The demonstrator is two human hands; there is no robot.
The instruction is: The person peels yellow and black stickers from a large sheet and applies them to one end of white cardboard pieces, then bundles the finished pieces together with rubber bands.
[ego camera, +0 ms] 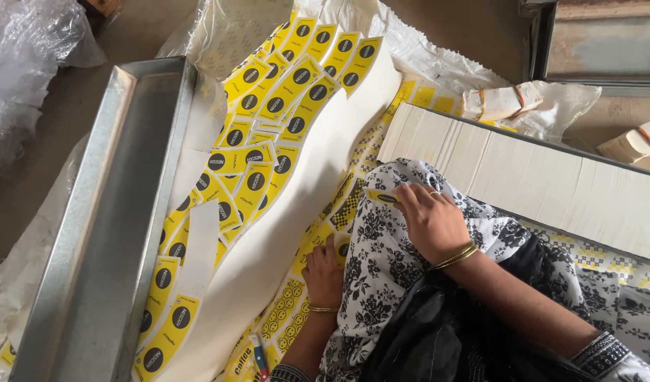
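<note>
My right hand [430, 221] rests on my knee, covered in black-and-white floral cloth [381, 262], and pinches a small yellow label [381, 197] with a black dot between its fingertips. Lower down, my left hand [323, 274] lies flat on a printed yellow sheet [286, 318] beside the knee, fingers on a label there. Both wrists wear gold bangles. Many yellow labels [268, 113] with black dots lie spread in overlapping rows on a long white sheet [318, 163] to the left.
A long metal tray [106, 212] lies at the left. A thick row of stacked white cards [537, 177] sits at the right, with rubber-banded bundles [502, 100] behind it. Clear plastic wrap [21, 56] lies at the top left. A pen [258, 356] rests near the bottom edge.
</note>
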